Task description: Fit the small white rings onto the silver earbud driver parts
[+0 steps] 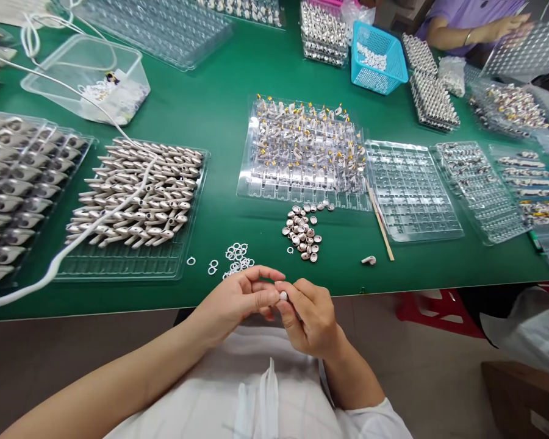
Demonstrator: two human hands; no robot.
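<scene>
My left hand (238, 302) and my right hand (308, 317) meet at the near edge of the green table (219, 116). Together their fingertips pinch a small white earbud part (283, 296). Just beyond them lie a scatter of small white rings (235, 257) and a heap of little metallic caps (304, 235). One finished white earbud piece (368, 260) lies alone to the right, beside a thin wooden stick (380, 224). A clear tray of white parts with yellow tips (302, 146) sits further back.
Clear trays of beige earbud shells (137, 195) stand at the left, crossed by a white cable (96, 225). An empty clear tray (409, 189) and more filled trays lie right. A blue basket (377, 58) stands at the back. Another person's arm (466, 33) works at the far right.
</scene>
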